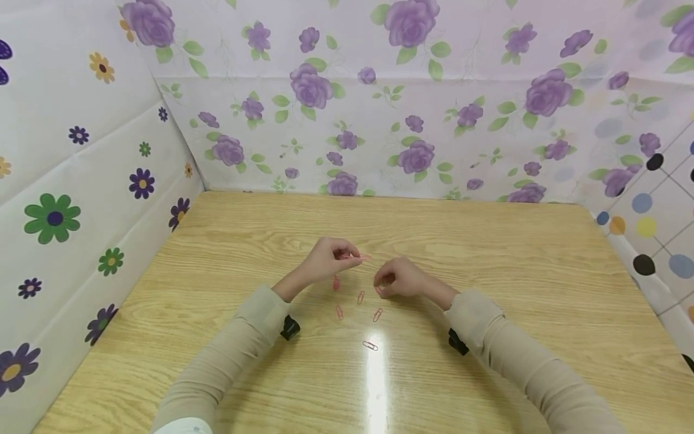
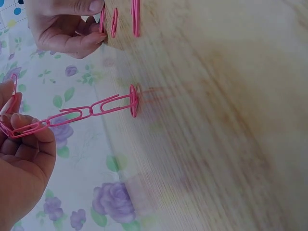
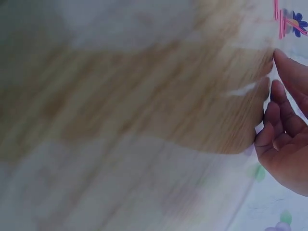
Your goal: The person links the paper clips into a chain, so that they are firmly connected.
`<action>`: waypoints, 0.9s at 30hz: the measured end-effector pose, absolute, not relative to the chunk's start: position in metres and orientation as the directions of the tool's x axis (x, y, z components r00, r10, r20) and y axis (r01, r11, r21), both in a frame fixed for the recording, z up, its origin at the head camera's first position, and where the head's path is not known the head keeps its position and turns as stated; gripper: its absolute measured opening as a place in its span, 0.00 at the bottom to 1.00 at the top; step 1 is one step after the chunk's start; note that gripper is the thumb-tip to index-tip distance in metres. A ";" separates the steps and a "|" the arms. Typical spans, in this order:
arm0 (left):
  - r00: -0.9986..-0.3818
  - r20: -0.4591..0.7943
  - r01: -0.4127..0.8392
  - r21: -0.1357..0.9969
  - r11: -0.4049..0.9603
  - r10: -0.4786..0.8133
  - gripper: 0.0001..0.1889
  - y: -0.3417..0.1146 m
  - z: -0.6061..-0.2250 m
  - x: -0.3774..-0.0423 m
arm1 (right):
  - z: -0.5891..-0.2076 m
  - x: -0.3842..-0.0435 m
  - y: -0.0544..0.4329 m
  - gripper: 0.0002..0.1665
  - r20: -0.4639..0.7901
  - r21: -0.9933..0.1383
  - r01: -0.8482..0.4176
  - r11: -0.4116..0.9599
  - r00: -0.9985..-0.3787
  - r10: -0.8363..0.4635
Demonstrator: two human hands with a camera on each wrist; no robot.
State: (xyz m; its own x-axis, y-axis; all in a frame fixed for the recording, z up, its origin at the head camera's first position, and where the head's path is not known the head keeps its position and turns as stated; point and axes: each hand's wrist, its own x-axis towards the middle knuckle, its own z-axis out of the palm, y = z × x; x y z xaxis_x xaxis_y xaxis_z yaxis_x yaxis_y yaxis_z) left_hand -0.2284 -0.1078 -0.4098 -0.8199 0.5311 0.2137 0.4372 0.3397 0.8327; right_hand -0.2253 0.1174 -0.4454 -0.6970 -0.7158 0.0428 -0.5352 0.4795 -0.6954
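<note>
My left hand (image 1: 328, 260) is raised above the table and pinches a chain of linked pink paper clips (image 2: 98, 107). In the left wrist view the chain hangs from thumb and fingers, its lower end touching the wood; another clip sticks out beyond the fingertips. My right hand (image 1: 403, 278) is down at the tabletop, to the right of the chain. Its thumb and finger close on a single pink paper clip (image 2: 102, 20). The right wrist view shows the fingertips against the wood, that clip hidden there.
Several loose pink paper clips lie between the forearms: one clip (image 1: 360, 297) between the hands, another clip (image 1: 340, 312) to the left, and a nearer clip (image 1: 370, 345) by a glare streak. The wooden table (image 1: 461, 235) meets a flowered cloth (image 1: 379, 120) at the back.
</note>
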 end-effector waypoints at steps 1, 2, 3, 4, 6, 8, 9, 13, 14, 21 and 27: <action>-0.819 0.216 0.438 0.833 0.337 0.532 0.04 -0.107 -0.410 -0.229 | -0.446 -0.226 0.118 0.05 0.048 -0.707 -0.530 0.468 -0.697 -0.715; -0.819 0.216 0.437 0.834 0.335 0.531 0.04 -0.107 -0.410 -0.229 | -0.446 -0.226 0.119 0.04 0.059 -0.715 -0.531 0.455 -0.694 -0.717; -0.819 0.216 0.437 0.835 0.334 0.532 0.04 -0.107 -0.410 -0.229 | -0.446 -0.226 0.120 0.05 0.083 -0.723 -0.541 0.431 -0.686 -0.723; -0.819 0.213 0.435 0.837 0.333 0.533 0.04 -0.107 -0.410 -0.229 | -0.446 -0.226 0.121 0.05 0.090 -0.727 -0.540 0.424 -0.687 -0.721; -0.819 0.209 0.431 0.839 0.332 0.535 0.04 -0.106 -0.410 -0.229 | -0.444 -0.225 0.123 0.05 0.095 -0.745 -0.523 0.414 -0.697 -0.710; -0.820 0.198 0.422 0.843 0.333 0.537 0.04 -0.106 -0.409 -0.228 | -0.442 -0.223 0.124 0.04 0.081 -0.756 -0.496 0.428 -0.719 -0.690; -0.820 0.194 0.420 0.843 0.335 0.538 0.04 -0.105 -0.409 -0.228 | -0.440 -0.222 0.125 0.04 0.075 -0.761 -0.483 0.434 -0.730 -0.680; -0.819 0.188 0.418 0.842 0.340 0.542 0.04 -0.105 -0.408 -0.227 | -0.436 -0.219 0.126 0.03 0.042 -0.769 -0.423 0.479 -0.781 -0.623; -0.818 0.188 0.420 0.841 0.341 0.543 0.04 -0.105 -0.408 -0.227 | -0.434 -0.218 0.127 0.03 0.043 -0.769 -0.416 0.486 -0.792 -0.609; -0.810 0.201 0.443 0.826 0.349 0.551 0.05 -0.103 -0.407 -0.227 | -0.423 -0.213 0.131 0.03 0.086 -0.773 -0.397 0.495 -0.838 -0.539; -0.805 0.191 0.439 0.829 0.346 0.562 0.05 -0.100 -0.399 -0.222 | -0.417 -0.211 0.132 0.03 0.118 -0.789 -0.387 0.476 -0.858 -0.501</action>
State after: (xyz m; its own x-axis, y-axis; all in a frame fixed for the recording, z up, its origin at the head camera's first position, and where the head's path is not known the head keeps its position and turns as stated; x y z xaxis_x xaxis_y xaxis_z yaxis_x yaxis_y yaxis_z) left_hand -0.2222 -0.1003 -0.3992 -0.8048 0.5619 0.1913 0.4389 0.3465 0.8290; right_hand -0.2109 0.1318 -0.4173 -0.8576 -0.5005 0.1182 -0.3869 0.4765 -0.7895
